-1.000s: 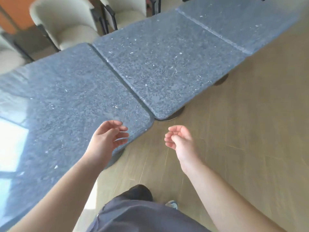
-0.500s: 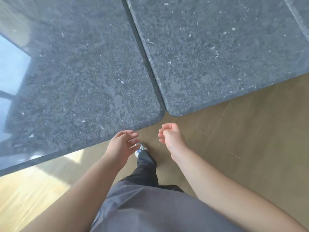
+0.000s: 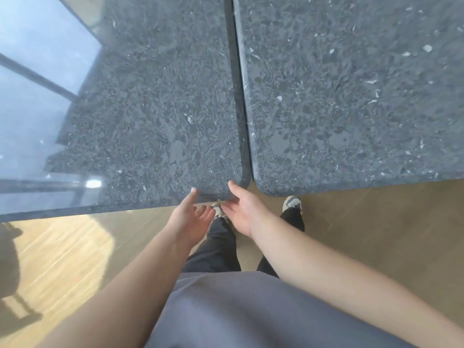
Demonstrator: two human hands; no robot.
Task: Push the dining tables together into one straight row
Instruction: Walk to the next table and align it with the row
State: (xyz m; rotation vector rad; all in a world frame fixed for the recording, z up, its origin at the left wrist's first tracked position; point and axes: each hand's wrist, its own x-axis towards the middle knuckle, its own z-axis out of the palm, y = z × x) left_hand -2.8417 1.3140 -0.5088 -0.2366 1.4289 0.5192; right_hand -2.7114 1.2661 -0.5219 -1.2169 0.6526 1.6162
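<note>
Below the camera at twelve o'clock, the left table (image 3: 155,116) and right table (image 3: 356,96) lie almost edge to edge, a thin seam between. Both look like polished stone: heavy, stiff, slick on top, best taken by the thick front rim. The left hand (image 3: 187,217) and right hand (image 3: 244,209) reach open-fingered to the left table's near corner, thumbs touching its top, gripping nothing; the person's shoes (image 3: 291,204) stand beneath on the wood floor (image 3: 376,234).

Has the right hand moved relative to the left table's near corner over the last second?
Yes. The right hand has closed in on the left table: its thumb now lies on the rounded corner by the seam, where earlier it hung clear over the floor.
</note>
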